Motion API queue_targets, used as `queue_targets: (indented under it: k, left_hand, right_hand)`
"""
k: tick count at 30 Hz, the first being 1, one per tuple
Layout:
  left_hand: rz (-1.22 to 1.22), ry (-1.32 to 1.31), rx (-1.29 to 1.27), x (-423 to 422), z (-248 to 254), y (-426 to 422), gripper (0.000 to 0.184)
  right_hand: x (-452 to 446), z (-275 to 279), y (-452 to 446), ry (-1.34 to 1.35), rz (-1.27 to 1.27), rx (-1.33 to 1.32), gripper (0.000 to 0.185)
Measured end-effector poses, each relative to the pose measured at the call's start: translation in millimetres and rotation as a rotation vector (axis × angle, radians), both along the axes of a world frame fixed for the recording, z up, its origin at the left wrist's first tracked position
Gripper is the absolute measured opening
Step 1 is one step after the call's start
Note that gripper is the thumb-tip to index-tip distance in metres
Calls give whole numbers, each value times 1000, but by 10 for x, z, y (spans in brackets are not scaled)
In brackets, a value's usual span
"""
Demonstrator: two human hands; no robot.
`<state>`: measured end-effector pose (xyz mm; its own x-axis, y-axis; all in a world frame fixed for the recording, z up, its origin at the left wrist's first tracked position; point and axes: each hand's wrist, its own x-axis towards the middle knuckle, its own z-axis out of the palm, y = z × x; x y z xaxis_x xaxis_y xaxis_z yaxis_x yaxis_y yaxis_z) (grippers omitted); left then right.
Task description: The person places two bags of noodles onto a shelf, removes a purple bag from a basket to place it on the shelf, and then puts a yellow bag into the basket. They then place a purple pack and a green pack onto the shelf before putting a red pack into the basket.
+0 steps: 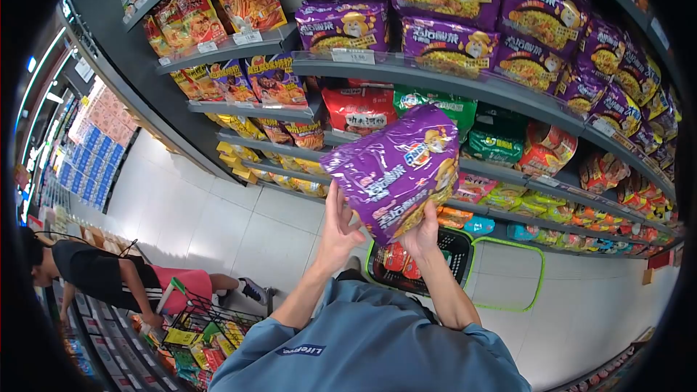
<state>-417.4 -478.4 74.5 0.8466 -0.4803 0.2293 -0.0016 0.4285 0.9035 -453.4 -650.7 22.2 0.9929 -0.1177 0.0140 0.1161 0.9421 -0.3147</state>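
Observation:
Both my hands hold up a large purple pack of instant noodles [385,181] in front of the shelves, tilted, with printed lettering facing me. My left hand [340,226] grips its lower left side, fingers partly behind the pack. At the bottom right edge, my right hand [422,236] is closed on it, thumb on the near face. Below, on the floor, a black shopping basket [375,276] holds red packages [399,261]. Similar purple noodle packs [450,47] are stacked on the upper shelf [435,72], beyond the held pack.
Lower shelves carry red bags [359,109], green bags [494,147] and other packets. The basket's green-edged handle [541,276] lies over the tiled floor [239,225]. At the lower left, another person [109,276] stands beside a loaded shopping cart [210,330].

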Motion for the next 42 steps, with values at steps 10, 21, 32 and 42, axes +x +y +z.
queue_targets:
  k: [10,21,32,42]
  left_hand:
    - [262,-123,-253,1146,901,235,51]
    - [-29,-279,117,2945,2139,472,56]
    - [-145,-510,-7,4114,2308,-137,61]
    - [159,-817,258,4280,2010,-297,65]
  right_hand:
    - [1268,1343,316,-274,-291,-772,66]
    - [2317,2453,116,-58,-528,-966,70]
    - [2882,2823,-113,81,-828,-1383,62]
    - [3042,2385,130,355,-1459,-1926,62]
